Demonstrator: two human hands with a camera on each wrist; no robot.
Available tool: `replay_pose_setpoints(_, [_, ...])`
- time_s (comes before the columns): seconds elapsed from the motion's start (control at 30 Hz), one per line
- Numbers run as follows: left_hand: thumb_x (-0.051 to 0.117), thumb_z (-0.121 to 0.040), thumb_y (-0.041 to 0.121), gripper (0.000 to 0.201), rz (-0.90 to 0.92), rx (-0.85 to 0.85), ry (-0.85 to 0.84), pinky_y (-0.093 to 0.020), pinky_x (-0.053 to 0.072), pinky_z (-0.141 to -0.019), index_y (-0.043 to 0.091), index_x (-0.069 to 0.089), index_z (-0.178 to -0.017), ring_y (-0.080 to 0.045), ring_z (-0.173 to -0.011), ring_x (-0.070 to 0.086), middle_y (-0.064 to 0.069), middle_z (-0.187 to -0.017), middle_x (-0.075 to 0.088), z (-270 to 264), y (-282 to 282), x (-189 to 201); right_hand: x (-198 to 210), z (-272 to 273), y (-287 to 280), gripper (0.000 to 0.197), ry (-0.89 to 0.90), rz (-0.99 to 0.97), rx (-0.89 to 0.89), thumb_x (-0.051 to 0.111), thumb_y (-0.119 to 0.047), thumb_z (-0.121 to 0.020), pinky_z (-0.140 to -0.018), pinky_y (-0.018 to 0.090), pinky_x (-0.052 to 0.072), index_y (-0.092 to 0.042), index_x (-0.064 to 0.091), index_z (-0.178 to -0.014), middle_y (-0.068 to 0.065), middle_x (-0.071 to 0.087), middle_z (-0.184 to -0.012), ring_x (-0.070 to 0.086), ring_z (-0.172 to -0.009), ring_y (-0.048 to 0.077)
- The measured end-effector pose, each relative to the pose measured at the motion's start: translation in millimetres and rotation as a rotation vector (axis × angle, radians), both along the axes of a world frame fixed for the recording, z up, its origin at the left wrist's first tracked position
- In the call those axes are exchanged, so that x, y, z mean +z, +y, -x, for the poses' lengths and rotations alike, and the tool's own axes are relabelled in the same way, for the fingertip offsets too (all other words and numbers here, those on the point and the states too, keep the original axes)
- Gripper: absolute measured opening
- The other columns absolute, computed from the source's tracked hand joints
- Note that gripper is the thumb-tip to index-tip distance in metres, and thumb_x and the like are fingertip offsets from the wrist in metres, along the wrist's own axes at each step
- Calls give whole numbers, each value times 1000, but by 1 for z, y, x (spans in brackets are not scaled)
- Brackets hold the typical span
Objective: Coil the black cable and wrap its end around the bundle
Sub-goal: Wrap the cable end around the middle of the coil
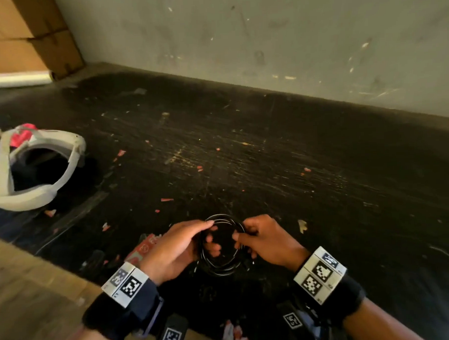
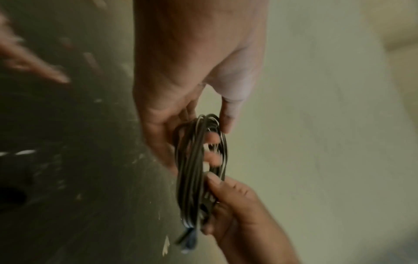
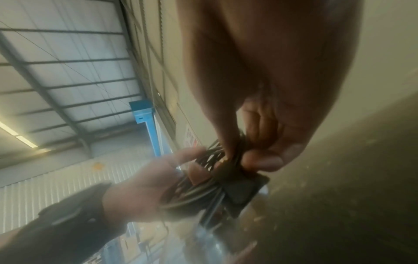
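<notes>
The black cable [image 1: 223,267] is wound into a small round coil of several loops, held upright just above the dark bench. My left hand [image 1: 210,235] grips its left side, thumb on top and fingertips poking through the ring. My right hand [image 1: 242,235] pinches the right side of the bundle between thumb and curled fingers. In the left wrist view the coil [image 2: 192,169] stands edge-on between my left hand [image 2: 218,133] and the right hand [image 2: 237,205], with a cable end [image 2: 187,241] dangling below. The right wrist view shows my right hand [image 3: 242,157] squeezing the loops above a black block [image 3: 244,191].
The scratched black bench top [image 1: 268,155] carries small red scraps. A white strapped headset [image 1: 35,168] lies at the left. Cardboard boxes [image 1: 30,36] and a clear film roll [image 1: 16,79] sit at the back left. A scuffed wall [image 1: 264,41] closes the far side.
</notes>
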State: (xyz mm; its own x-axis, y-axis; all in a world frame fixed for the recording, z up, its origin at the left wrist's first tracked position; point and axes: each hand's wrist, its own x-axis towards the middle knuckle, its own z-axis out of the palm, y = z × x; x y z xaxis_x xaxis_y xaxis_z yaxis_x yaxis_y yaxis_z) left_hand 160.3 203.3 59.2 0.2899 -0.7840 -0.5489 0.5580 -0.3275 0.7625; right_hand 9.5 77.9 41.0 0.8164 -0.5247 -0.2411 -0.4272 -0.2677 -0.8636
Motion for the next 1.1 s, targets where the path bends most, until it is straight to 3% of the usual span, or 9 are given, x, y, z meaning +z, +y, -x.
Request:
replay_pose_setpoints(0.1, [55, -85, 18, 15, 28, 80, 185, -23, 38, -43, 8, 57, -75, -9, -38, 38, 0, -54, 41, -22, 13, -12, -14, -27, 20, 14, -34, -113, -20, 60, -14, -91, -46, 17, 47, -4, 65, -82, 1, 67, -72, 55, -52, 5])
replay_pose_setpoints(0.2, [48, -89, 31, 24, -22, 215, 116, -17, 24, -34, 13, 50, -74, -7, -31, 28, 2, -49, 35, -45, 18, -23, -23, -50, 35, 24, -39, -145, -25, 58, -20, -92, -50, 16, 48, 2, 65, -88, 1, 65, -72, 58, -57, 8])
replay_pose_setpoints(0.37, [45, -97, 21, 14, -177, 329, -186, -12, 20, -32, 14, 55, -89, -15, -60, 56, -13, -75, 69, -76, 36, -34, -54, -60, 40, 27, 166, 244, 164, 53, -38, -92, -80, 37, 54, -16, 67, -98, 5, 65, -95, 64, -84, 18])
replay_pose_setpoints(0.47, [42, -99, 17, 16, -160, 295, -220, -11, 18, -29, 9, 53, -91, 0, -29, 46, 5, -35, 54, -85, 45, -36, -68, -61, 50, 32, 443, 501, 381, 56, -34, -89, -89, 37, 49, -20, 58, -118, 3, 52, -117, 57, -103, 21])
replay_pose_setpoints(0.63, [43, -98, 16, 21, -142, 243, -196, -14, 16, -29, 12, 48, -78, 0, -25, 31, 6, -31, 48, -94, 48, -44, -71, -63, 55, 24, 428, 557, 407, 50, -26, -93, -91, 36, 48, -15, 61, -113, 6, 55, -116, 58, -104, 22])
replay_pose_setpoints(0.73, [51, -95, 21, 19, -129, 126, -188, -15, 20, -29, 11, 53, -79, -2, -29, 31, 5, -51, 48, -94, 42, -51, -62, -54, 50, 16, 320, 439, 242, 54, -23, -92, -87, 29, 49, -16, 66, -102, 3, 63, -105, 60, -95, 14])
replay_pose_setpoints(0.83, [58, -89, 38, 20, -170, -160, -423, -19, 33, -39, 19, 60, -92, -6, -48, 46, 3, -62, 47, -77, 35, -47, -45, -45, 45, 12, 172, 359, 18, 60, -17, -89, -81, 29, 54, -17, 68, -97, -1, 68, -94, 64, -85, 8])
replay_pose_setpoints(0.97, [55, -91, 43, 30, 80, -458, -632, -20, 29, -39, 21, 53, -69, -3, -41, 39, 8, -50, 43, -41, 14, -39, -19, -34, 41, 20, 11, 333, -121, 65, -6, -83, -79, 23, 55, -17, 69, -100, -4, 70, -91, 67, -83, 5])
replay_pose_setpoints(1.1, [52, -92, 41, 30, 211, -570, -754, -23, 40, -47, 17, 53, -74, -3, -50, 48, 6, -58, 52, -13, -10, -34, 6, -11, 43, 15, -68, 449, -132, 65, -3, -81, -70, 11, 48, -13, 71, -91, -5, 68, -84, 65, -78, 4])
